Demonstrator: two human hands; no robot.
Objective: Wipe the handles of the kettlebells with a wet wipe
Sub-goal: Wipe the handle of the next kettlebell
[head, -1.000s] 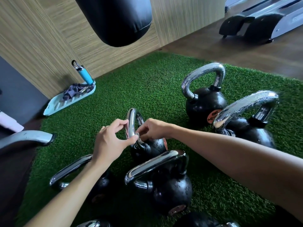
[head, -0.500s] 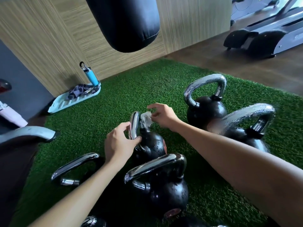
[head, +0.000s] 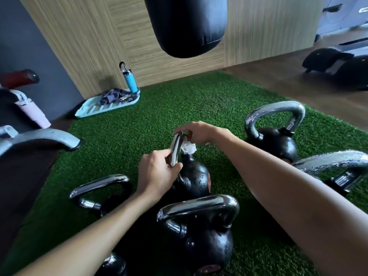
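No text, number or brand is legible. A round reddish badge (head: pixel 208 183) on the small kettlebell (head: pixel 196 176) and a second badge (head: pixel 208 268) on the nearest kettlebell (head: pixel 209 246) are too blurred to read.

One wide-angle camera, worn on the person's head, faces forward and down onto the green turf mat (head: pixel 139 126). Both forearms run in from the bottom corners, and the left hand (head: pixel 155 176) and the right hand (head: pixel 199 133), with its wet wipe (head: pixel 188 149), meet near the frame's centre at the small kettlebell (head: pixel 195 180). The camera sits close: the nearest kettlebell (head: pixel 209 242) fills the lower edge, while the punching bag (head: pixel 185 26) hangs in from the top and the wood-panelled wall (head: pixel 89 36) leans with the lens's curve.
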